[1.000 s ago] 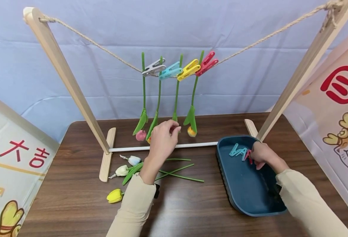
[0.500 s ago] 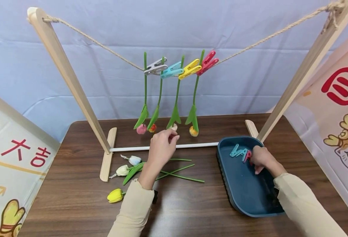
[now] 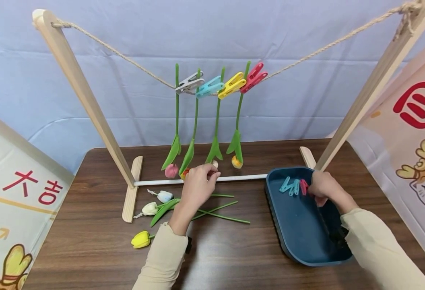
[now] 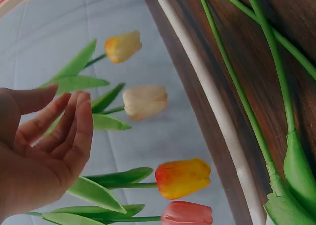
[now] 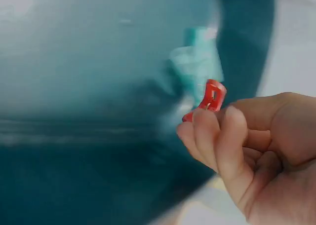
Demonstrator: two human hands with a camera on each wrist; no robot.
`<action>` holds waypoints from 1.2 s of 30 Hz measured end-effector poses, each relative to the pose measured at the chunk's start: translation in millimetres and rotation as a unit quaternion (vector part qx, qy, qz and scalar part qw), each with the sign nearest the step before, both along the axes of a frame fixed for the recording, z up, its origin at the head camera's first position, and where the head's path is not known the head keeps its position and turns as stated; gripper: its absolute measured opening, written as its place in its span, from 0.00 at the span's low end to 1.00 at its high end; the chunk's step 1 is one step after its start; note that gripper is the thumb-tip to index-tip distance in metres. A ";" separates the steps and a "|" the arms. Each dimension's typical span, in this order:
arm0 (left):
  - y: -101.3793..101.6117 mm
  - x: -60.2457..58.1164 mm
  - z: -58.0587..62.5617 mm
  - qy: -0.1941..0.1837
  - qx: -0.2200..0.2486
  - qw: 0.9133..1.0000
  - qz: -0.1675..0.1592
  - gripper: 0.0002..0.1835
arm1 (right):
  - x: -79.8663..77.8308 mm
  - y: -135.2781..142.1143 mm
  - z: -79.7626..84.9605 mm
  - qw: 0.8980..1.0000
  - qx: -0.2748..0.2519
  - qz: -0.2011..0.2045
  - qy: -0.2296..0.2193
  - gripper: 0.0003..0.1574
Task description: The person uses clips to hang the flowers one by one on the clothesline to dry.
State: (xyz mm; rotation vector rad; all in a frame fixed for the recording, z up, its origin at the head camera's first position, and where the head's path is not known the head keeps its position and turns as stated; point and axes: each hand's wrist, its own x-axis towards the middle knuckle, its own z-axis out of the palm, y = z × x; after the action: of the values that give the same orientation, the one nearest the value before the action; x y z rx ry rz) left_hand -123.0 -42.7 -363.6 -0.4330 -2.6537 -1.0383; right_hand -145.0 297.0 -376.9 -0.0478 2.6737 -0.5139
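My left hand (image 3: 200, 183) hovers above the table below the hanging tulips, fingers loosely bent; in the left wrist view the hand (image 4: 47, 146) holds nothing, its thumb apart from the fingers. Close by hang a cream tulip (image 4: 145, 102) and an orange-yellow tulip (image 4: 182, 178). Inside the blue basin (image 3: 303, 237), at its far right corner, is my right hand (image 3: 324, 187). Its fingertips pinch a red clothespin (image 5: 213, 94); the thumb's contact is partly hidden. Beside it lie light blue clothespins (image 3: 290, 186).
A rope (image 3: 337, 38) sags between wooden posts (image 3: 85, 96). Grey (image 3: 190, 83), blue, yellow and red clothespins hold tulips upside down on it. A white rod (image 3: 241, 177) joins the post feet. Yellow (image 3: 140, 239), white (image 3: 149, 208) and pale blue (image 3: 164, 196) tulips lie on the table.
The left hand has dropped slightly lower, and the hanging tulips have swung a little. In the basin, the red clothespin has turned and come apart from the blue ones with the right hand.
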 end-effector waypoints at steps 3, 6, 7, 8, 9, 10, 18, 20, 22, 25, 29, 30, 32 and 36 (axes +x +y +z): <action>2.8 1.3 1.1 -0.019 -0.019 0.999 -0.036 0.03 | -1.5 -8.3 19.7 0.998 -0.017 0.053 0.036 0.16; 8.3 2.6 2.4 -0.027 -0.048 0.996 -0.077 0.04 | -1.2 -24.2 38.3 0.990 -0.045 0.116 0.061 0.15; 10.7 3.2 3.0 -0.027 -0.057 0.994 -0.091 0.04 | -0.7 -31.3 43.6 0.987 -0.055 0.139 0.066 0.14; 13.2 3.7 3.9 -0.026 -0.066 0.992 -0.103 0.05 | -0.2 -39.0 48.0 0.982 -0.064 0.161 0.073 0.13; 15.9 4.1 4.9 -0.024 -0.074 0.990 -0.115 0.06 | 0.7 -47.3 52.2 0.978 -0.073 0.181 0.075 0.13; 18.7 4.6 6.0 -0.022 -0.083 0.988 -0.125 0.08 | 1.7 -55.8 55.7 0.973 -0.083 0.200 0.076 0.12; 29.8 5.8 13.9 -0.016 -0.143 0.972 -0.184 0.13 | 7.2 -112.3 68.0 0.937 -0.106 0.315 0.103 0.12; 28.1 5.0 15.9 -0.015 -0.146 0.971 -0.187 0.09 | 7.4 -119.3 68.4 0.932 -0.107 0.326 0.114 0.12; 24.7 3.8 18.1 -0.015 -0.142 0.972 -0.186 0.06 | 7.2 -122.8 67.6 0.928 -0.117 0.327 0.132 0.10; 17.8 2.5 22.5 -0.023 -0.119 0.978 -0.171 0.05 | 7.4 -122.5 65.0 0.923 -0.152 0.317 0.158 0.04; 9.7 1.6 26.7 -0.030 -0.083 0.985 -0.149 0.07 | 7.8 -118.4 59.6 0.922 -0.189 0.289 0.178 0.15; 8.5 1.6 27.0 -0.029 -0.078 0.986 -0.146 0.08 | 8.1 -117.4 58.3 0.922 -0.194 0.280 0.182 0.17; 7.5 1.5 26.9 -0.027 -0.070 0.987 -0.141 0.09 | 8.8 -115.5 56.0 0.924 -0.205 0.259 0.190 0.18; 7.1 2.2 22.3 -0.034 -0.058 0.989 -0.132 0.12 | 11.1 -109.8 52.9 0.926 -0.232 0.216 0.204 0.17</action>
State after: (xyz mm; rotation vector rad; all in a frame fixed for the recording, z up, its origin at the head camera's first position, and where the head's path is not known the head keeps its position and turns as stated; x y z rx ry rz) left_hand -120.7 -35.6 -341.3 -0.8051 -2.7820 -0.9863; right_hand -133.9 187.1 -324.0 -0.9533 2.7255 -1.0642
